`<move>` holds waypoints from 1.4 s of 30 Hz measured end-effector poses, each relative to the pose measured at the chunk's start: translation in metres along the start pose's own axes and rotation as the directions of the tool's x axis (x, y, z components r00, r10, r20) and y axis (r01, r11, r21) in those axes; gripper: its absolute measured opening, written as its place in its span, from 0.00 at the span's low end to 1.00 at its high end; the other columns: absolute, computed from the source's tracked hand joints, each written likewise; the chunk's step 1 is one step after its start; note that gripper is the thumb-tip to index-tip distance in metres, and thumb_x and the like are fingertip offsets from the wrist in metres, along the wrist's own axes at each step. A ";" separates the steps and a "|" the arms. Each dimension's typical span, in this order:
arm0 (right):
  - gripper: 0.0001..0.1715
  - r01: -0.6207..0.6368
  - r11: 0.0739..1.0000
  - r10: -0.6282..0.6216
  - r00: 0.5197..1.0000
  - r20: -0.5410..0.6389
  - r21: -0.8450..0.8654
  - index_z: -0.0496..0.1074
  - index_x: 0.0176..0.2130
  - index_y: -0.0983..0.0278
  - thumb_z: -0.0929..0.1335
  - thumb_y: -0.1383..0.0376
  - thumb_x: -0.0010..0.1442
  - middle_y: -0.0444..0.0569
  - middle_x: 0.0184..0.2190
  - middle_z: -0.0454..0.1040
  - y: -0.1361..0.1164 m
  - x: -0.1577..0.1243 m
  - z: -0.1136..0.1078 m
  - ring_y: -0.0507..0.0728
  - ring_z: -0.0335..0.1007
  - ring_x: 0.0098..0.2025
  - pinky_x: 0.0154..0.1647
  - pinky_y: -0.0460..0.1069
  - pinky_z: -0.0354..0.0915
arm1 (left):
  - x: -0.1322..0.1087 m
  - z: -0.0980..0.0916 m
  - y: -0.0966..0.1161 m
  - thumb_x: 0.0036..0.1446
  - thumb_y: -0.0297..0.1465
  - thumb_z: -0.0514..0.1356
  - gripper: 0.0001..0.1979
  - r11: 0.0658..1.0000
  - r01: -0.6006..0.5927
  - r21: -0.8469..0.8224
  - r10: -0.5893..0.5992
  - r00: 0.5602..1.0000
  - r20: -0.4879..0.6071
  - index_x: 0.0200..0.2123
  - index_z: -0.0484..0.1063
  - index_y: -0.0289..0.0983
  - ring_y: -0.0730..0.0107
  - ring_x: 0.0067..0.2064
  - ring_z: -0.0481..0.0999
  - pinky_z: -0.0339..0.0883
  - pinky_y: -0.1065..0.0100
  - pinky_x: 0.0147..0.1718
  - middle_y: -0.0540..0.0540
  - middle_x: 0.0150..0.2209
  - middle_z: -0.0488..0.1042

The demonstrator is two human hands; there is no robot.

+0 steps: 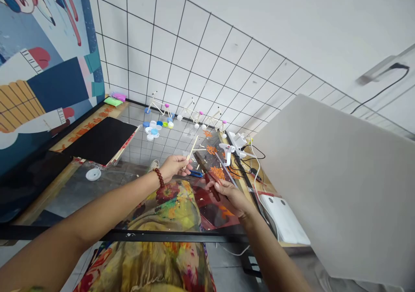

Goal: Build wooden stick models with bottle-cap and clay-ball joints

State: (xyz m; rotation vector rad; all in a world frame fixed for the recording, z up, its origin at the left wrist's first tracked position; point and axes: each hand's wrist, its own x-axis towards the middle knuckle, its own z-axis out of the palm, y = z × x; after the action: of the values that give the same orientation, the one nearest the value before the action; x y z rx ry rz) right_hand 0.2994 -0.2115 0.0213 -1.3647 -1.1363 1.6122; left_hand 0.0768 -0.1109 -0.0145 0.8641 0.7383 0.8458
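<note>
My left hand (175,167), with a bead bracelet on the wrist, pinches thin pale wooden sticks (193,148) above the glass table. My right hand (228,195) is closed around the dark red handles of a pair of pliers (207,173). The jaws point up and left, near the sticks; whether they touch cannot be told. Below and between the hands lies a blue-handled tool (196,174), its kind unclear. Small stick bits (201,145) are scattered on the glass just beyond.
Several stick models (194,115) with bottle-cap wheels stand along the back. Bottle caps (152,131) lie before them. A white glue gun (227,152) stands right, beside cables (258,162) and a white box (285,218). A black sheet (102,141) and white lid (93,174) lie left.
</note>
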 end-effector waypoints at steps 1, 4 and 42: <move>0.21 0.008 0.998 -0.010 1.000 -0.027 -0.055 0.78 0.33 0.63 0.76 0.50 0.46 0.51 0.41 0.77 -0.001 0.001 0.001 0.52 0.67 0.31 0.33 0.48 0.61 | 0.001 0.000 0.000 0.53 0.30 0.66 0.08 1.000 -0.008 0.006 0.008 1.000 -0.009 0.34 0.74 0.30 0.77 0.22 0.75 0.68 0.77 0.21 0.44 0.28 0.78; 0.23 0.024 0.983 -0.041 0.995 -0.090 -0.183 0.79 0.34 0.63 0.76 0.49 0.45 0.47 0.31 0.76 -0.004 0.003 0.002 0.51 0.62 0.29 0.31 0.47 0.56 | 0.001 0.000 0.003 0.55 0.27 0.64 0.05 1.000 -0.022 0.015 0.022 1.000 -0.022 0.34 0.74 0.30 0.80 0.20 0.72 0.64 0.78 0.19 0.44 0.27 0.78; 0.21 0.142 0.790 -0.184 0.983 -0.010 -0.596 0.77 0.31 0.64 0.73 0.48 0.50 0.54 0.49 0.72 -0.014 -0.002 -0.005 0.64 0.68 0.51 0.54 0.58 0.61 | -0.001 -0.001 0.003 0.57 0.21 0.56 0.06 0.978 0.020 0.210 -0.034 0.998 0.061 0.34 0.73 0.30 0.79 0.18 0.71 0.63 0.78 0.18 0.49 0.20 0.73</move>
State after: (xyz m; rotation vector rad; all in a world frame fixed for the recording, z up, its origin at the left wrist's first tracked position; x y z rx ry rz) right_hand 0.3051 -0.2080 0.0349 -1.6301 -1.7633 1.1049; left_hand 0.0749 -0.1099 -0.0120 1.0618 0.7903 0.7209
